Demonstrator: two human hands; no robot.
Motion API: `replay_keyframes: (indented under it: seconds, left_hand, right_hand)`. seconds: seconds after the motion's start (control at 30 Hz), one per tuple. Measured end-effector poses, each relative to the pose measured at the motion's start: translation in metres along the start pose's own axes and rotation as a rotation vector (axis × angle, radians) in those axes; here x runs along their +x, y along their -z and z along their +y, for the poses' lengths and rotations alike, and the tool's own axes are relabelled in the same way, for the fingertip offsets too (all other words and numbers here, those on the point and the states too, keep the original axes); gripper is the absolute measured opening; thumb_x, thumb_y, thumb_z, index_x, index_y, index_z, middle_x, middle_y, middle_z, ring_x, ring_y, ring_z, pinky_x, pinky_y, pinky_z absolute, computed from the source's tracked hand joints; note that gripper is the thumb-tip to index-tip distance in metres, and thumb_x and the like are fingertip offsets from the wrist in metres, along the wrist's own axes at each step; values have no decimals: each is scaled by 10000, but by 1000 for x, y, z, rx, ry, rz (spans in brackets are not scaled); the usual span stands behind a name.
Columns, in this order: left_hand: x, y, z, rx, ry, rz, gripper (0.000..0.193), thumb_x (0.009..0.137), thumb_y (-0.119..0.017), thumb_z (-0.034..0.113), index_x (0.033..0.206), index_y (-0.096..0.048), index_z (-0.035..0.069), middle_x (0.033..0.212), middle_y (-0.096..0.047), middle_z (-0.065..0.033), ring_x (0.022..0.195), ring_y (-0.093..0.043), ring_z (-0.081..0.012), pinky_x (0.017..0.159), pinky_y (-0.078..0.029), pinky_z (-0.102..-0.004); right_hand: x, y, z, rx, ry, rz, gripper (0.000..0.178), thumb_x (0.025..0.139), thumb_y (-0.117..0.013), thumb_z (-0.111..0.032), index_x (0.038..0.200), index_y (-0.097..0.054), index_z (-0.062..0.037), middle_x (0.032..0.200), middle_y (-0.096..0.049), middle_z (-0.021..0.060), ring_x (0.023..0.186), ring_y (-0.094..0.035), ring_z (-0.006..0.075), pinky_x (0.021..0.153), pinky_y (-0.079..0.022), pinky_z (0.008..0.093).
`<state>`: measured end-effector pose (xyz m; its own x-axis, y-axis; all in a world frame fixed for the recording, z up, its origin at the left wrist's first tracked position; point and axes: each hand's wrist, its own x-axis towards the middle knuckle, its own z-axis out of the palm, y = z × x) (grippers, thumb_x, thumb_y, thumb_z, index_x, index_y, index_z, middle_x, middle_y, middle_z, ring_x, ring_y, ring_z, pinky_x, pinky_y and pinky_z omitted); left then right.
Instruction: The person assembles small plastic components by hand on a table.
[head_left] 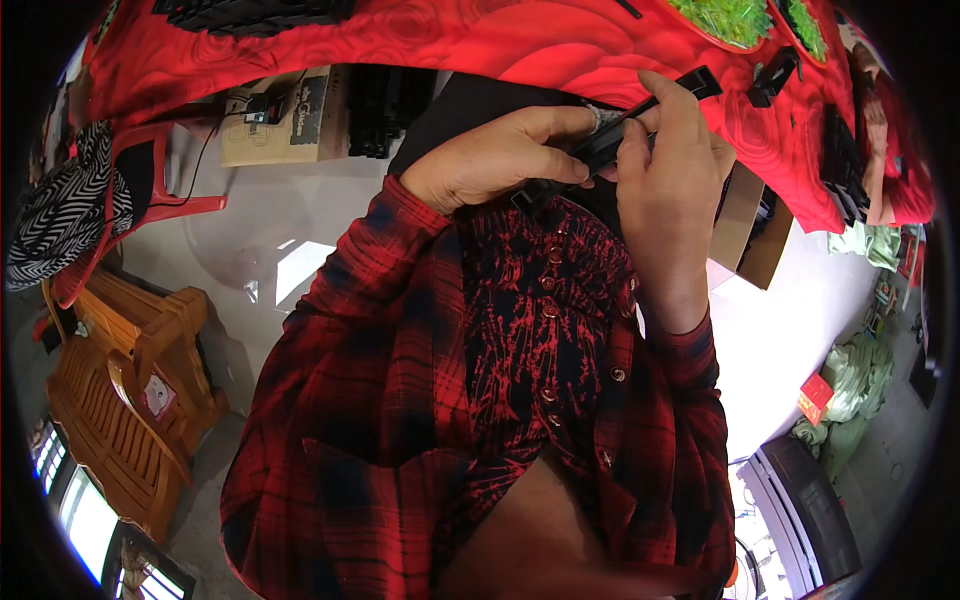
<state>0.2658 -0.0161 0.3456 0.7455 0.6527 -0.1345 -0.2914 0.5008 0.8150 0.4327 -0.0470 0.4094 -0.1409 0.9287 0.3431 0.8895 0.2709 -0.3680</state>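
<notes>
My left hand [495, 158] is closed on one end of a long, narrow black plastic piece [700, 82], thumb and fingers pinching it. My right hand [675, 195] grips the same piece nearer its middle, its index finger stretched along the top. The piece slants from in front of my chest up toward the right, with a small square opening at its far end. A bit of something pale grey shows beside my left fingers, too covered to name. On the red tablecloth [560, 50], right of my hands, lies another small black piece [775, 78].
Containers of bright green bits [725, 20] stand at the table's far right, and black parts [255, 12] lie at its far left. Cardboard boxes [270, 140] sit below the table. A red chair [150, 190] and wooden armchair [130, 400] are leftward. Another person's arm [877, 150] shows at right.
</notes>
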Motion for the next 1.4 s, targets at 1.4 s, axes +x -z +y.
replay_keyframes:
  seconds: [1.4]
  left_hand:
    - [8,-22,5,107,-16,170,446,760,-470,-58,1187,-595,-46,983,-628,-23,876,-580,-107,817,-460,-235]
  right_hand:
    - [8,1,11,64,-105,-84,287,906,-567,-58,1190,-578,-13,1029,-659,147,897,-635,312,867,-404,426]
